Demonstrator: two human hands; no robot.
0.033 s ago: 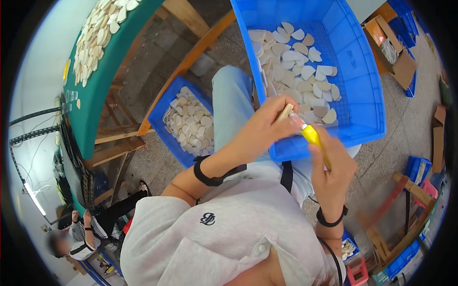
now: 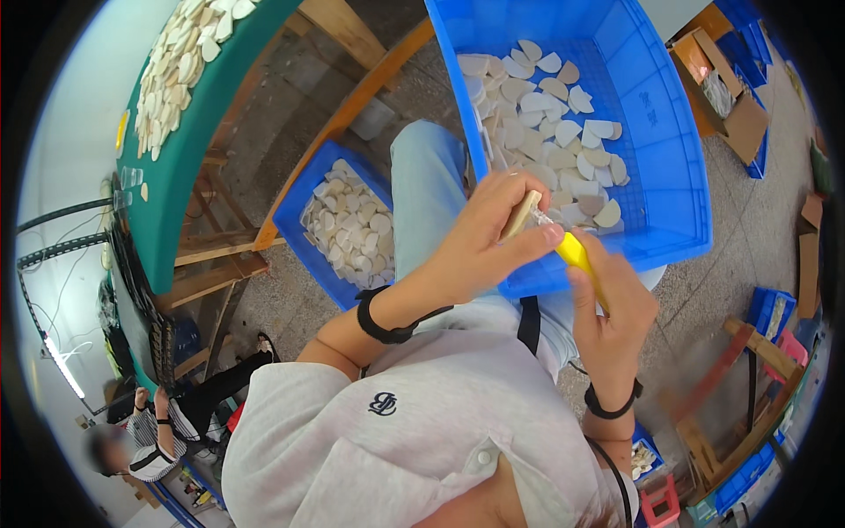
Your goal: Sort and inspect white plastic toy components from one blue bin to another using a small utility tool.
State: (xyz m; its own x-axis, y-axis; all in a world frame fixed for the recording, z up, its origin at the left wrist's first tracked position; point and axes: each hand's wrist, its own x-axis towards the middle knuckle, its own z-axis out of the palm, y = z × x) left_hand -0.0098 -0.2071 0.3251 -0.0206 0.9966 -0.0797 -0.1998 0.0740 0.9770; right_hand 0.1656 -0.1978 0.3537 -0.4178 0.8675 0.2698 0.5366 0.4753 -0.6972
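Note:
My left hand (image 2: 480, 233) is closed on a flat beige piece (image 2: 521, 216), held on edge between thumb and fingers. My right hand (image 2: 620, 295) is wrapped round a yellow-handled cutting tool (image 2: 574, 253). The tool's front end points at the beige piece, close to my left thumb tip. Something thin and shiny shows between them, too small to make out clearly. Both hands are over the near edge of a large blue crate (image 2: 678, 211). Inside it lie many pale half-round pieces (image 2: 563, 158), heaped toward the left side.
A smaller blue bin (image 2: 290, 218) of similar pieces stands on the floor at left. More pieces (image 2: 172, 79) cover a green table (image 2: 176, 238). Open cardboard boxes (image 2: 748, 128) are at far right. Another person (image 2: 158, 440) sits at lower left.
The beige piece has tilted and more of its face shows. My left thumb has straightened out toward the yellow tool. My right hand has hardly moved.

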